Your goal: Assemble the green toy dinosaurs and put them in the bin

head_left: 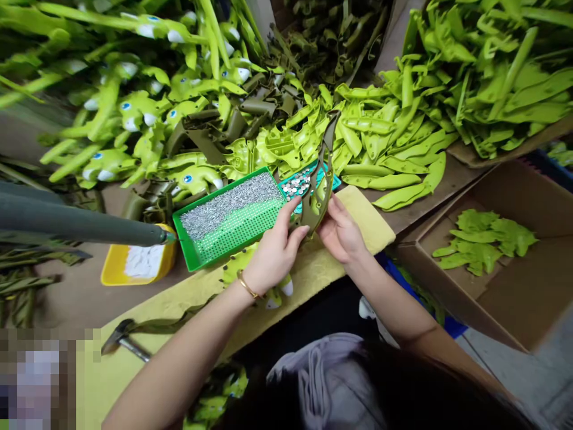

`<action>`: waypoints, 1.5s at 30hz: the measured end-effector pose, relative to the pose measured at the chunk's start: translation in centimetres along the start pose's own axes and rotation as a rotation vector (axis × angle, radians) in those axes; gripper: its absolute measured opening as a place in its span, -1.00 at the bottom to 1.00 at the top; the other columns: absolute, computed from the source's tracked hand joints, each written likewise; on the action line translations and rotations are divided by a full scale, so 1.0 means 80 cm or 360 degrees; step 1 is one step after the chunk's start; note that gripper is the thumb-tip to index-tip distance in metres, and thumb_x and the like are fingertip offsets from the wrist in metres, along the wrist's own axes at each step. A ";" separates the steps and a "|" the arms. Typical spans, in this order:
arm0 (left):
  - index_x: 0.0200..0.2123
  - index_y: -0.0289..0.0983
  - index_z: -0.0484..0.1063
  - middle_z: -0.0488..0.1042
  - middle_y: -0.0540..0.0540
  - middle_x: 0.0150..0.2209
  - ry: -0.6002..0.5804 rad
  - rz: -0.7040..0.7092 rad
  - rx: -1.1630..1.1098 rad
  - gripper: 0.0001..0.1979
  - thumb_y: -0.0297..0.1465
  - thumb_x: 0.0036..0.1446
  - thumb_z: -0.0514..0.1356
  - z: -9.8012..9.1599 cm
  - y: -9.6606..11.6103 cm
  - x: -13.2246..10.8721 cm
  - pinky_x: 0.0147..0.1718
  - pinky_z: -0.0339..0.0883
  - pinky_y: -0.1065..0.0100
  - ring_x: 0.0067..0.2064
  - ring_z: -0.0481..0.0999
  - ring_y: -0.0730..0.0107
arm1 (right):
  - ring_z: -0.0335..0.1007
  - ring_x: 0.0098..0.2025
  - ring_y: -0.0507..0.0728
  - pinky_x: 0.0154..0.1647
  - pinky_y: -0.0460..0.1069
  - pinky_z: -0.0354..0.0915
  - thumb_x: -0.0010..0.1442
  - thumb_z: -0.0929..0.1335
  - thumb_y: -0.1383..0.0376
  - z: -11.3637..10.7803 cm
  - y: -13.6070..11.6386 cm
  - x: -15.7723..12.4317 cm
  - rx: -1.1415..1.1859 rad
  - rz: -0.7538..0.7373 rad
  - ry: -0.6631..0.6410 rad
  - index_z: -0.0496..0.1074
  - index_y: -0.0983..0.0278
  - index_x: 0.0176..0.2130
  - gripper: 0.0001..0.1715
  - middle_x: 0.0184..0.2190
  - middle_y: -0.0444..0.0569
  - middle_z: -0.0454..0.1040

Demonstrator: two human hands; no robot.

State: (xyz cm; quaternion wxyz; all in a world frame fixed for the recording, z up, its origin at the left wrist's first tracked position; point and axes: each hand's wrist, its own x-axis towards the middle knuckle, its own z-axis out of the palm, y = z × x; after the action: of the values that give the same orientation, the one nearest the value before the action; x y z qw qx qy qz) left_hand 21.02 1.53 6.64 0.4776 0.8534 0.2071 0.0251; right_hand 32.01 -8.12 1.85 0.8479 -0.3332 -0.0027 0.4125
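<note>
My view from afar: a tan workbench [85, 286], perhaps card-topped, a yellow foam pad [362, 218], a green tray of metal studs [182, 243], a yellow tub [114, 276], a small hammer [120, 337]

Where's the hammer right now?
In the head view, the hammer lies at lower left on the yellow foam pad, left of the left forearm and below the green tray.

- An olive plastic piece [320, 191] stands between the left hand [275, 251] and right hand [342, 233], blocking the way across.
- A green pin tray [219, 200] bars the left hand's way leftward.
- Further left, a dark green rod [80, 221] juts in at tray height.
- Heaped lime plastic pieces [394, 149] block the way forward.
- Rightward, passage runs over a yellow foam pad [367, 221] and brown tabletop [452, 185] to a cardboard box [447, 286].
</note>
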 end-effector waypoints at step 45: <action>0.05 -0.32 0.43 0.49 -0.20 0.09 -0.0301 -0.0256 0.0053 -0.35 0.02 0.05 0.09 -0.008 -0.034 -0.011 0.12 0.33 0.09 0.09 0.47 0.00 | 0.26 0.19 0.25 0.24 0.18 0.19 0.10 0.26 0.49 -0.190 -0.301 0.021 -0.3600 -0.0513 0.0116 0.39 0.24 0.14 -0.38 0.12 0.13 0.43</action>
State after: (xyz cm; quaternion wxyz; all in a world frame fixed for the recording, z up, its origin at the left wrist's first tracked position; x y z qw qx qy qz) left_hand 19.17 2.99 4.88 0.4813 0.8404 0.2292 -0.0972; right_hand 54.19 -26.03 3.22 0.1047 -0.9132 -0.3905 0.0502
